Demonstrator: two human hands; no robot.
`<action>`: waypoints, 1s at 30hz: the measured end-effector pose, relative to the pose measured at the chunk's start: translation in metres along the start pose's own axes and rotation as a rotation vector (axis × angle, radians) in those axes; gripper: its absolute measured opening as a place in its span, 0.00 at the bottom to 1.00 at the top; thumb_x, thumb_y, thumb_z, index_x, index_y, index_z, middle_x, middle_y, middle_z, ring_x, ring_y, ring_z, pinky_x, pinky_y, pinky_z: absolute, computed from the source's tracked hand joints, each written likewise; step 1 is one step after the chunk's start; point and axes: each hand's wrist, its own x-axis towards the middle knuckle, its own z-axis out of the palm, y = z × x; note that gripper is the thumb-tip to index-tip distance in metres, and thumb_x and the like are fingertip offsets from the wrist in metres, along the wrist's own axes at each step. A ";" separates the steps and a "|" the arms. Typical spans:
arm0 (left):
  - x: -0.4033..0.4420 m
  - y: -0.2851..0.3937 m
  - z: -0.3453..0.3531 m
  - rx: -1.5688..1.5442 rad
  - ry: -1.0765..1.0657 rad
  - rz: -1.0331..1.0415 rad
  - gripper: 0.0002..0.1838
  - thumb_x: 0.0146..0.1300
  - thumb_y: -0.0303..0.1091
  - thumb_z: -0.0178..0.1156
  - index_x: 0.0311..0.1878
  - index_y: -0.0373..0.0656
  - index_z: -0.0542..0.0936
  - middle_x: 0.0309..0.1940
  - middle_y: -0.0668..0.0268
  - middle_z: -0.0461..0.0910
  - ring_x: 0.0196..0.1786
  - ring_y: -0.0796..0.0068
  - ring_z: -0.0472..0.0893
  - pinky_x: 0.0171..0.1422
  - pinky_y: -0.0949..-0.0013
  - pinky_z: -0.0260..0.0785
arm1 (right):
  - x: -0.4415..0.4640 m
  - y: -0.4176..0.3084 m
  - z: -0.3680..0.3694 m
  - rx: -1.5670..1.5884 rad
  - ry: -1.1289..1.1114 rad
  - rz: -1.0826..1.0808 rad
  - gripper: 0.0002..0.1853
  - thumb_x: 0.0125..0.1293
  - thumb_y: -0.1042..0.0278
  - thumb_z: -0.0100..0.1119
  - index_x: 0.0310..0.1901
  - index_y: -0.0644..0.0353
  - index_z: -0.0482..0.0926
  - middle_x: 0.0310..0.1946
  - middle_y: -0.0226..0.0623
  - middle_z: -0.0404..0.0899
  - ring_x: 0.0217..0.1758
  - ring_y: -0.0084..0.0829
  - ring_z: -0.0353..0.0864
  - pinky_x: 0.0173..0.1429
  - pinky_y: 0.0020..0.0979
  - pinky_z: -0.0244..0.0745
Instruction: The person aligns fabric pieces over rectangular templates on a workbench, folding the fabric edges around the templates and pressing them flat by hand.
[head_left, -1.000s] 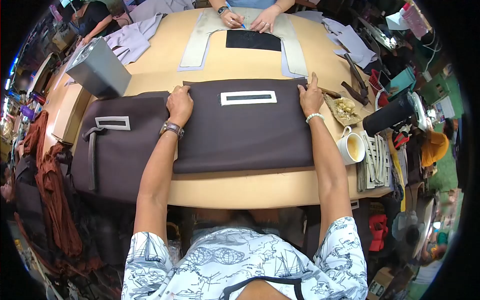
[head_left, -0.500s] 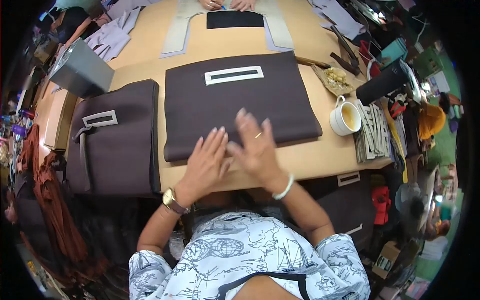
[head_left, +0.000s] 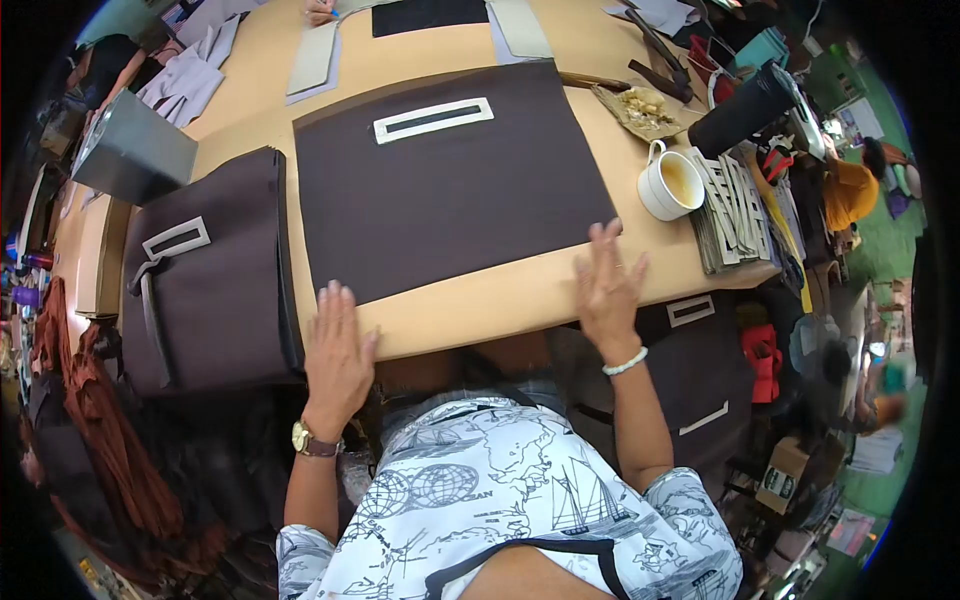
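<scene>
A dark brown leather-like panel (head_left: 450, 190) lies flat on the table, with a pale rectangular frame (head_left: 434, 120) around a dark slot near its far edge. My left hand (head_left: 338, 350) is open, its fingertips at the panel's near left corner. Close to the near right corner is my right hand (head_left: 608, 300), also open, its fingers spread and slightly blurred. Neither hand grips anything. To the left rests a stack of similar brown pieces (head_left: 220, 290), topped by another pale frame (head_left: 177, 238) and a dark strap (head_left: 153, 325).
On the right stand a white cup (head_left: 670, 182), a bundle of pale frames (head_left: 735, 215) and a dark cylinder (head_left: 742, 112). A hammer (head_left: 660, 80) lies behind them. At the left is a grey metal block (head_left: 135, 150). Another person's hand (head_left: 320, 11) shows at the far edge.
My hands have moved apart, from the middle of the panel's near edge to its two near corners. That edge looked rounded over before and now lies flat. The view has shifted slightly.
</scene>
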 end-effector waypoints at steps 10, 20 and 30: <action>0.022 -0.020 -0.016 0.145 0.261 0.169 0.15 0.55 0.20 0.55 0.47 0.33 0.78 0.45 0.54 0.79 0.46 0.59 0.80 0.49 0.65 0.75 | 0.058 0.003 -0.014 0.305 0.170 0.417 0.38 0.55 0.65 0.64 0.64 0.68 0.57 0.39 0.48 0.80 0.46 0.47 0.78 0.55 0.46 0.67; -0.022 0.011 -0.041 -0.532 0.306 -0.103 0.14 0.53 0.19 0.61 0.44 0.38 0.83 0.29 0.64 0.75 0.30 0.73 0.75 0.35 0.72 0.67 | 0.033 0.030 -0.008 1.147 0.524 0.424 0.42 0.57 0.74 0.64 0.68 0.68 0.47 0.51 0.49 0.71 0.46 0.33 0.75 0.47 0.31 0.72; -0.066 0.030 -0.020 -1.412 -0.169 -0.569 0.10 0.55 0.24 0.64 0.42 0.35 0.83 0.35 0.71 0.75 0.36 0.85 0.71 0.37 0.81 0.62 | 0.022 0.006 -0.010 0.895 0.413 0.571 0.49 0.58 0.75 0.61 0.70 0.67 0.34 0.28 0.41 0.77 0.31 0.29 0.75 0.41 0.29 0.71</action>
